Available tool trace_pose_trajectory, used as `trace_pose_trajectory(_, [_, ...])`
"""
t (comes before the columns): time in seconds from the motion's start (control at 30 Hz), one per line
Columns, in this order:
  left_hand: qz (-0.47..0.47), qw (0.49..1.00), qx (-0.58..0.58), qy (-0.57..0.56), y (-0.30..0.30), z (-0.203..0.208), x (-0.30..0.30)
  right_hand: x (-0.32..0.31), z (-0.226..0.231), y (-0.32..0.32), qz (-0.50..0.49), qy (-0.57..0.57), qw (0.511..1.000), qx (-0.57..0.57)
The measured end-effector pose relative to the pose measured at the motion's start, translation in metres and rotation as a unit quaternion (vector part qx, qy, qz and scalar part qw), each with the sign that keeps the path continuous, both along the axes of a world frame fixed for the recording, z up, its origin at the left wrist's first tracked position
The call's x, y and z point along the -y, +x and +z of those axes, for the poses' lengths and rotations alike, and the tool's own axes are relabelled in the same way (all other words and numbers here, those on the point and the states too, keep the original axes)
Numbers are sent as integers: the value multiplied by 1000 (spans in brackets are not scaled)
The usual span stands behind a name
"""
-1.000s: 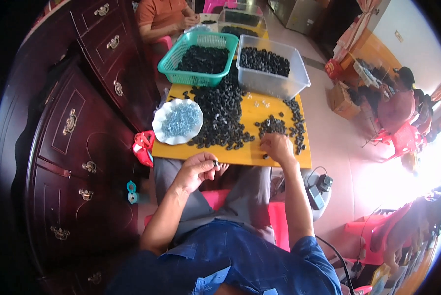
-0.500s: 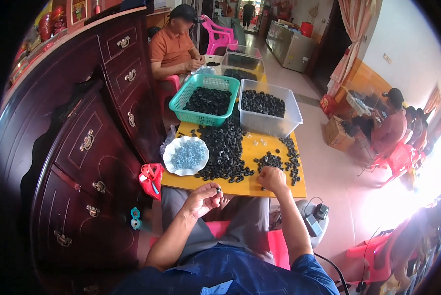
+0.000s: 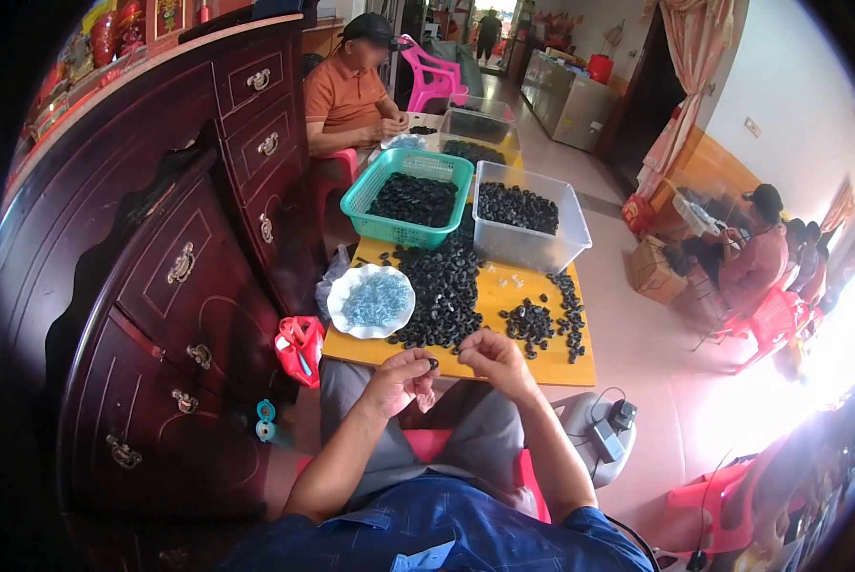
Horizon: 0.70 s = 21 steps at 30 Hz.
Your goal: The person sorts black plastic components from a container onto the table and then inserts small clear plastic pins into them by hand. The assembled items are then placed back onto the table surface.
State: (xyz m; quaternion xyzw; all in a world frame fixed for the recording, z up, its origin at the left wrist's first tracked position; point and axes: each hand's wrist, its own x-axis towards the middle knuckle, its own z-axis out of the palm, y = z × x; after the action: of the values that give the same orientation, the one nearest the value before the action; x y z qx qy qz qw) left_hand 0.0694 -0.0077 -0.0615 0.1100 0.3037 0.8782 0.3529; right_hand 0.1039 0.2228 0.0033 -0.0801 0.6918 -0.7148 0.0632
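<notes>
My left hand point(image 3: 401, 383) pinches a small black part point(image 3: 433, 364) between thumb and fingers, above my lap at the table's front edge. Close to its right, my right hand point(image 3: 497, 362) has its fingertips pressed together; whatever they may hold is too small to make out. A large pile of small black ring-like parts point(image 3: 437, 286) covers the middle of the yellow table point(image 3: 370, 359). Smaller heaps of black parts point(image 3: 530, 324) lie beyond my right hand. A white scalloped plate point(image 3: 334, 303) on the left bears many thin, clear bluish pieces point(image 3: 375, 299).
Behind the pile stand a green basket point(image 3: 389, 232) and a clear plastic bin point(image 3: 532, 250), both holding black parts. A dark wooden cabinet point(image 3: 151, 315) flanks my left. Across the table's far end, a person in an orange shirt point(image 3: 343, 95) handles small pieces. Chargers point(image 3: 607, 440) lie at right.
My right hand has left the small heap on the right and come leftward to beside my left hand. My left hand still holds the black part. The view has shifted slightly.
</notes>
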Motion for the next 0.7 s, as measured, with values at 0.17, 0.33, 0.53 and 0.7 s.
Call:
trace_pose_trajectory(0.17, [26, 997, -30, -67, 7, 3, -9, 23, -10, 11, 30, -42, 999, -7])
trace_pose_trajectory(0.33, [14, 995, -49, -83, 7, 3, -8, 20, -22, 13, 36, -55, 998, 12])
trace_pose_trajectory(0.53, [31, 992, -43, -112, 11, 8, -13, 15, -25, 13, 29, -39, 998, 26])
trace_pose_trajectory(0.7, [43, 989, -47, -136, 12, -2, -18, 6, -45, 9, 33, -24, 999, 8])
